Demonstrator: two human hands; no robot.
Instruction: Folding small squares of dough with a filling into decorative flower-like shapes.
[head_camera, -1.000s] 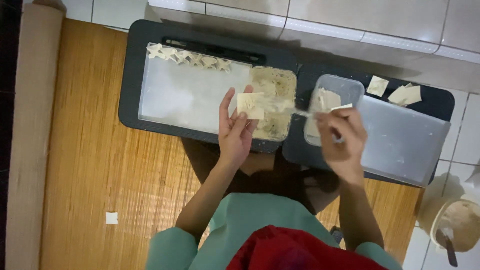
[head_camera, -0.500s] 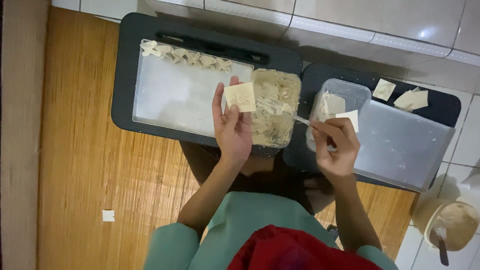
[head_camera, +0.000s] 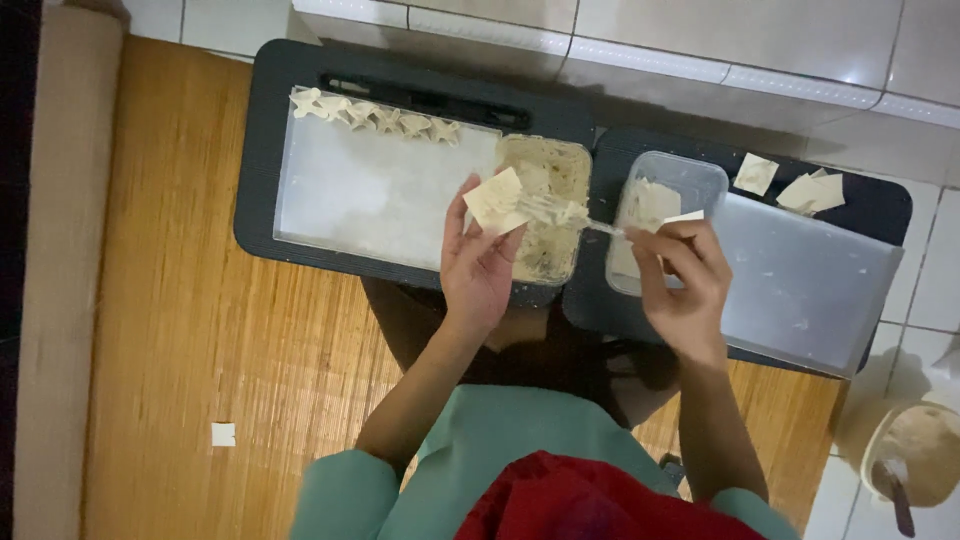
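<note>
Wrapper (head_camera: 494, 199) — pinched in the left hand (head_camera: 482, 262) over the filling tub (head_camera: 548, 205); right hand (head_camera: 683, 287) grips a fork (head_camera: 560, 211) — tines on the wrapper.

We see dim, warm indoor light; glare whitens the tray (head_camera: 330, 200); soft shadow beneath it; edges darken; slight blur throughout.

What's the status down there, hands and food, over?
Left hand holds a square wrapper. Right hand holds a fork, tines on the wrapper, above the filling tub. Nothing in the way.
</note>
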